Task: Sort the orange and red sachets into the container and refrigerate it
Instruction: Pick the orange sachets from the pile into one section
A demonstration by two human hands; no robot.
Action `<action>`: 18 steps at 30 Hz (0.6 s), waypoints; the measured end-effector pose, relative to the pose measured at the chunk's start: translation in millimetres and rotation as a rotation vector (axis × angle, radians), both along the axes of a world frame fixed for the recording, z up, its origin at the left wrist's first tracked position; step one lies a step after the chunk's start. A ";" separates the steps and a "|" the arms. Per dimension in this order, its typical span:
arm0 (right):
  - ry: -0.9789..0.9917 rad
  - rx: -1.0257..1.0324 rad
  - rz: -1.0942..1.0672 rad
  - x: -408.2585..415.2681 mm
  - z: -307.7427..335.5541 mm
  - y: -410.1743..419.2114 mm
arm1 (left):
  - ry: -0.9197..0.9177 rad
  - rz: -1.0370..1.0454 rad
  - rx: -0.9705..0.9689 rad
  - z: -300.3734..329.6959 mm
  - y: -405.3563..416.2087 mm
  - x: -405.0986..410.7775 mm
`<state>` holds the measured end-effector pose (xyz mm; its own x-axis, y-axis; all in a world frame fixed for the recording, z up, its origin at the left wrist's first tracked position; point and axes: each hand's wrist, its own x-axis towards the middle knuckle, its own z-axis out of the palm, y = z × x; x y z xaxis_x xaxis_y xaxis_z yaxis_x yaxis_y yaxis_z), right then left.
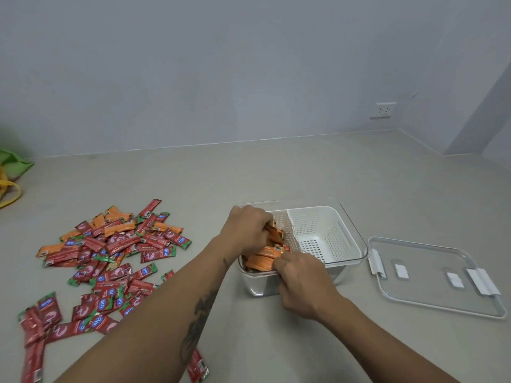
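A clear container (356, 239) with a white perforated insert stands on the counter, split into two compartments. Orange sachets (262, 261) fill its left compartment; the right compartment (318, 239) holds nothing. My left hand (249, 228) reaches into the left compartment from above and grips orange sachets there. At the container's near edge my right hand (301, 283) has its fingers curled on the orange sachets. A loose pile of red and orange sachets (110, 250) lies on the counter to the left.
The container's clear lid (437, 280) with white clips lies flat to the right. A green and yellow bag (11, 172) sits at the far left edge. A wall socket (383, 109) is on the back wall. One red sachet (197, 366) lies under my left forearm.
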<state>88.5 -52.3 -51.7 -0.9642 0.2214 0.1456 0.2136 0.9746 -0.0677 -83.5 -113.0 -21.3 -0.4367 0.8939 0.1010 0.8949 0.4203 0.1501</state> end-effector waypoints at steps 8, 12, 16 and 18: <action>0.000 0.051 -0.011 -0.3 -5.6 0.9 | 0.259 -0.046 -0.562 -0.2 -15.3 11.4; -0.030 -0.048 -0.005 1.6 0.0 3.9 | 0.175 -0.047 -0.524 3.2 -18.0 10.1; 0.038 -0.273 -0.038 -1.0 16.8 2.7 | -0.021 -0.037 -0.282 13.0 -38.3 3.1; 0.062 -0.351 -0.026 -9.9 26.7 -2.8 | -0.155 -0.010 -0.055 17.4 -57.4 -3.2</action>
